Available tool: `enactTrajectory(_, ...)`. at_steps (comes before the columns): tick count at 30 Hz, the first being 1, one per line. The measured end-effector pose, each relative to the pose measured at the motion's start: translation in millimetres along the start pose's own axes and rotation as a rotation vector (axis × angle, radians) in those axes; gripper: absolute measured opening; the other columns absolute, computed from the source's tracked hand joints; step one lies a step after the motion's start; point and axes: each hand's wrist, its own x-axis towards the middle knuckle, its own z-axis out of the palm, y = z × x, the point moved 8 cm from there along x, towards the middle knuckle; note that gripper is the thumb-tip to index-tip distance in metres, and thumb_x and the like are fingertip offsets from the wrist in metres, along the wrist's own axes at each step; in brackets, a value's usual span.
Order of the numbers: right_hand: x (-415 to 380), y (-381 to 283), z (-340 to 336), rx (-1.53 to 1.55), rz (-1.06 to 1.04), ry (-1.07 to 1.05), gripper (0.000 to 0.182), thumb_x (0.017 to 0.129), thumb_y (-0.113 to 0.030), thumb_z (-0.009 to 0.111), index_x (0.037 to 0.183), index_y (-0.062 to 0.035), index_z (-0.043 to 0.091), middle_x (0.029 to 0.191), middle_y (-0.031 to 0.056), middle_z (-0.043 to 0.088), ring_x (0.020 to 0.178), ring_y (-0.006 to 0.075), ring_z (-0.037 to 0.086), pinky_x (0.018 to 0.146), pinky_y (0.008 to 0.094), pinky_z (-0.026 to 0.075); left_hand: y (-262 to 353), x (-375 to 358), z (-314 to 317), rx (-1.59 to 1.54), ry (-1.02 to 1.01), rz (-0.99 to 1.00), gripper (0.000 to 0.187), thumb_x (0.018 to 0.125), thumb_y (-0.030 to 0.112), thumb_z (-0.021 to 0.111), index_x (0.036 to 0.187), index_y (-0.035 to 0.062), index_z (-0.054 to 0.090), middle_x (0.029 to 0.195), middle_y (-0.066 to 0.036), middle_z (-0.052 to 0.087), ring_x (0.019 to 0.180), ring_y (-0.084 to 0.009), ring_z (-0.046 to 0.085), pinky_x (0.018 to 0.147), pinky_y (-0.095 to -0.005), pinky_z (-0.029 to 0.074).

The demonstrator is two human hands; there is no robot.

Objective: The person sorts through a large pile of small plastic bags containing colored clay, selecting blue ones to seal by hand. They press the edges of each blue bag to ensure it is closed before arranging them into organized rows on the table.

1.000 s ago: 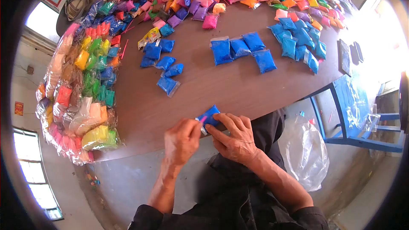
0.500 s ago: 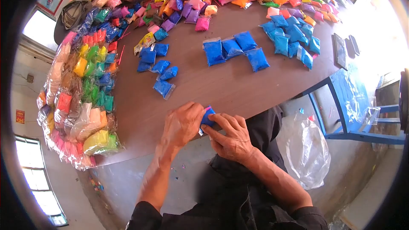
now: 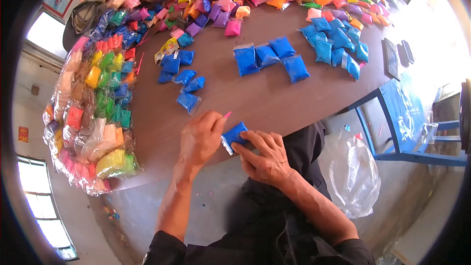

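Near the front edge of the brown table, my right hand (image 3: 262, 154) pinches a blue packet (image 3: 234, 136) between thumb and fingers; a whitish strip shows along its lower left edge. Just left of the packet, my left hand (image 3: 203, 135) is closed around a thin pink tool (image 3: 227, 115), whose tip sticks out past the fingers. Beyond my left hand lies a blue packet (image 3: 188, 101), with several more blue packets (image 3: 185, 76) behind it. Farther back in the middle rests a group of larger blue packets (image 3: 246, 60).
A big heap of coloured packets (image 3: 230, 5) covers the table's far side. Bagged packets (image 3: 103, 88) line the left side. Lighter blue packets (image 3: 338, 37) lie at the back right. A blue chair (image 3: 402, 118) and a clear plastic bag (image 3: 351, 176) stand right of my legs.
My left hand has moved left, away from the blue packet, with the pink tool. More of the packet now shows in my right hand, which has barely moved.
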Motion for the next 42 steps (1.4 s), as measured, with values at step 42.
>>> enactTrajectory(42,49,-25,10,-0.149,0.000,-0.225,0.028,0.087,-0.016,0.076,0.114,-0.0108,0.081,0.122,0.0101,0.063,0.110,0.0280,0.064,0.083,0.0430,0.053,-21,-32,6,-0.118,0.041,-0.145,0.009,0.099,0.010,0.079,0.102,0.0016,0.077,0.089,-0.018,0.075,0.079,-0.0373,0.074,0.070,-0.0451,0.056)
